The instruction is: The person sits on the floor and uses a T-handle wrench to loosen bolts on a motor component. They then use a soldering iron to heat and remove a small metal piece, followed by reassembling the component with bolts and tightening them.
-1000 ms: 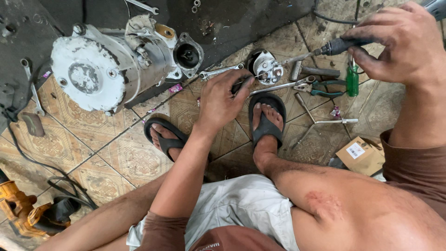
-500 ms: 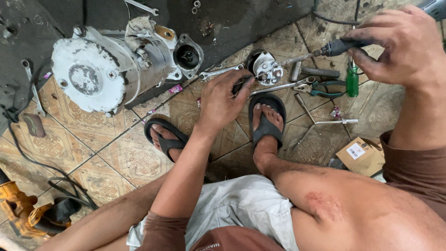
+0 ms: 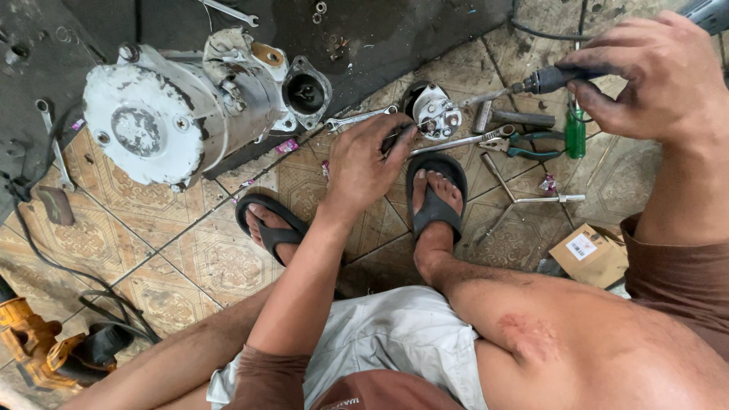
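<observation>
My left hand (image 3: 364,163) reaches down to the tiled floor, its fingertips pinched on a small dark piece (image 3: 395,141) just left of a small round metal housing (image 3: 434,110). My right hand (image 3: 653,76) is shut on the dark handle of a driver tool (image 3: 550,78). The tool's thin metal shaft (image 3: 486,97) points left toward that housing. My feet in black sandals (image 3: 434,193) rest just below the left hand.
A large grey-white motor casing (image 3: 175,114) lies at upper left on a black mat (image 3: 395,30). A spanner (image 3: 357,119), green-handled pliers (image 3: 531,144), a green screwdriver (image 3: 575,133), a cross wrench (image 3: 524,201), a cardboard box (image 3: 592,254) and a yellow power tool (image 3: 30,342) lie around.
Both hands stay almost where they were. The left hand's fingers have shifted slightly at the small dark piece; the right hand still holds the driver.
</observation>
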